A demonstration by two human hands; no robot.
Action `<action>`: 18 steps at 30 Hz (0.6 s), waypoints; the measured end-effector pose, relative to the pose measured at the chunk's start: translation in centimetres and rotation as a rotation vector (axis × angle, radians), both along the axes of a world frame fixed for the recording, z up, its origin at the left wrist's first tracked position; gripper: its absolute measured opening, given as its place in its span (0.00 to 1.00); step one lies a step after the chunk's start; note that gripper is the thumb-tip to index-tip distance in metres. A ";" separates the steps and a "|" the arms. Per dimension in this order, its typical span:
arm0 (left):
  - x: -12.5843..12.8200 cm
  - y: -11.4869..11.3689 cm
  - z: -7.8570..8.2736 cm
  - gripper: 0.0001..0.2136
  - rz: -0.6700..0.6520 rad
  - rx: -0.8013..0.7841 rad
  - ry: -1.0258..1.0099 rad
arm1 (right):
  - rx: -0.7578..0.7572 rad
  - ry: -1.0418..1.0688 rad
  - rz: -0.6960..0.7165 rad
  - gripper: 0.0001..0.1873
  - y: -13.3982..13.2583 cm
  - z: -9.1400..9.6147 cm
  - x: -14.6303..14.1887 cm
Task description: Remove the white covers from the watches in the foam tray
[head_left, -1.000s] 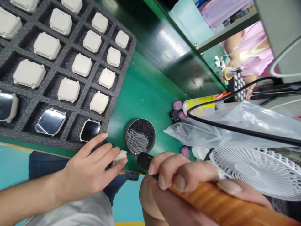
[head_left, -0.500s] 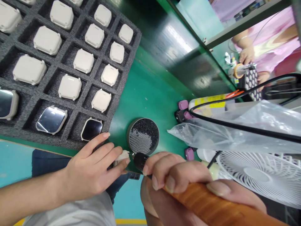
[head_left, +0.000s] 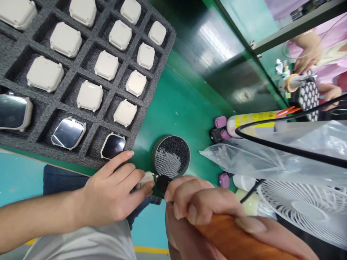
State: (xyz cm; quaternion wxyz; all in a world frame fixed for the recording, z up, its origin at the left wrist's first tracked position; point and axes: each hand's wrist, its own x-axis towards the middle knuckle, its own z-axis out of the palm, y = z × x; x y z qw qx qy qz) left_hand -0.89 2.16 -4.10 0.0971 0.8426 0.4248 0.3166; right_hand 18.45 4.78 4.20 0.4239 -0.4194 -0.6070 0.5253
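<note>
Left hand [head_left: 108, 191] pinches one white case [head_left: 145, 178] narrowly — right hand [head_left: 202, 204] closes around one orange-handled tool [head_left: 244, 227]. Its black tip [head_left: 162, 184] sits just beside the case.

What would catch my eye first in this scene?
A dark grey foam tray of cream rounded-square cases fills the upper left, a few showing mirror-like glass faces. At the bottom, the left hand pinches a small cream piece beside a round metal tin of black bristles, while the right hand grips an orange-handled tool.
</note>
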 end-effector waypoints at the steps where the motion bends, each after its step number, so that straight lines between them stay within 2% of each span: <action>1: 0.0 0.0 0.0 0.11 0.002 0.004 0.001 | 0.022 0.035 0.041 0.18 0.1 -0.1 -0.3; 4: 0.0 0.1 0.1 0.10 0.012 0.020 0.007 | 0.187 0.154 -0.134 0.15 -0.1 -0.4 -1.2; 8: -0.2 0.1 0.1 0.13 0.003 0.051 0.029 | 0.192 0.207 -0.322 0.23 -0.2 0.1 -1.9; 10: -0.5 0.0 0.0 0.16 -0.042 0.054 0.048 | 0.253 0.219 -0.396 0.23 0.1 0.5 -1.8; 14: -1.1 -0.2 -0.2 0.18 -0.139 0.044 0.068 | 0.284 0.230 -0.431 0.23 1.0 0.2 -1.7; 18: -0.9 -0.3 -0.3 0.15 -0.081 0.029 0.036 | 0.330 0.275 -0.437 0.23 1.9 -0.8 -1.9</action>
